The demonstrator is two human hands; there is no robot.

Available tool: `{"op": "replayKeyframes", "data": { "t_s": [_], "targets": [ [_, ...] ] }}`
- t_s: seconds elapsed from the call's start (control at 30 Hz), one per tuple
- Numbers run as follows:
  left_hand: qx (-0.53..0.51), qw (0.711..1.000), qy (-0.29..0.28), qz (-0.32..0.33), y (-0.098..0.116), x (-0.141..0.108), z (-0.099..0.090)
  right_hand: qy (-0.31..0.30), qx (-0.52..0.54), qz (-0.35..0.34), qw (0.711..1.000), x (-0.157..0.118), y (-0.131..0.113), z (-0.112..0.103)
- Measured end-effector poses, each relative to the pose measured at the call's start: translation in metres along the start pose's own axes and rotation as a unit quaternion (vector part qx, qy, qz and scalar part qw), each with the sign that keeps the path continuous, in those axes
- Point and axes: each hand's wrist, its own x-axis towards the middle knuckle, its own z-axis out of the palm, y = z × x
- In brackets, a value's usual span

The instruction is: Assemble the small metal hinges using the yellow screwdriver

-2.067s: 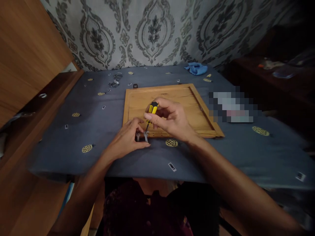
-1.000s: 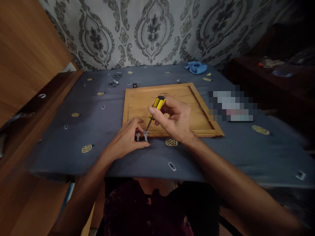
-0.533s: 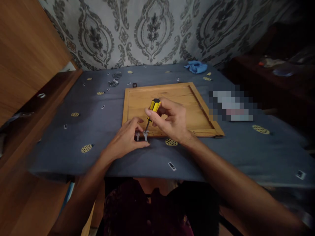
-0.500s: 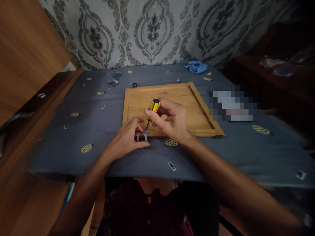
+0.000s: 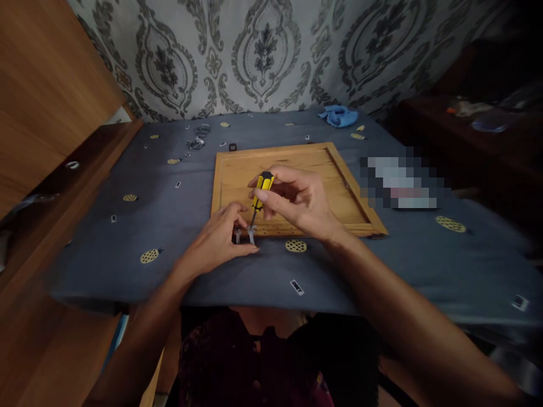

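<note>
A screwdriver (image 5: 263,189) with a yellow and black handle is in my right hand (image 5: 303,198), its fingers and thumb closed round the grip. Its shaft slants down to a small grey metal bracket (image 5: 251,234) at the near edge of a framed wooden panel (image 5: 237,175). My left hand (image 5: 218,234) is at the panel's near left corner, with the bracket between its thumb below and index finger above. Beside that bracket, partly behind the fingers, is a second metal piece (image 5: 237,233). The exact contact at the screwdriver tip is too small to make out.
The panel lies on a table with a dark blue patterned cloth (image 5: 139,271). Small metal parts (image 5: 197,142) sit at the back left, a blue cloth (image 5: 339,116) at the back right. A blurred-out item (image 5: 403,181) is right of the panel. Wooden furniture (image 5: 46,73) borders the left.
My right hand has shifted its fingers on the screwdriver handle, and the handle has turned and tilted slightly. My left hand and the panel stay in place.
</note>
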Motion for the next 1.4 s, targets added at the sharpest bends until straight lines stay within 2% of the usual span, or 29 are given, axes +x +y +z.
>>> {"op": "replayKeyframes", "data": {
  "t_s": [0.33,0.57,0.8,1.07,1.4],
  "targets": [
    [0.003,1.000,-0.001,-0.001,0.000,0.000,-0.001,0.058,-0.058,-0.062,0.995,-0.001,0.005,0.006],
    [-0.002,1.000,0.000,-0.001,0.000,0.000,0.000,0.076,-0.081,-0.062,0.992,-0.004,0.004,0.009],
    [-0.007,1.000,0.002,0.006,0.000,0.000,0.000,0.143,-0.080,-0.060,0.985,-0.007,-0.004,0.009],
    [-0.005,1.000,-0.004,-0.003,0.002,0.000,-0.001,0.091,-0.086,-0.049,0.991,-0.005,-0.001,0.008],
    [-0.005,1.000,0.001,0.001,0.002,0.000,0.000,0.075,-0.091,-0.050,0.992,-0.006,0.004,0.009]
  ]
}}
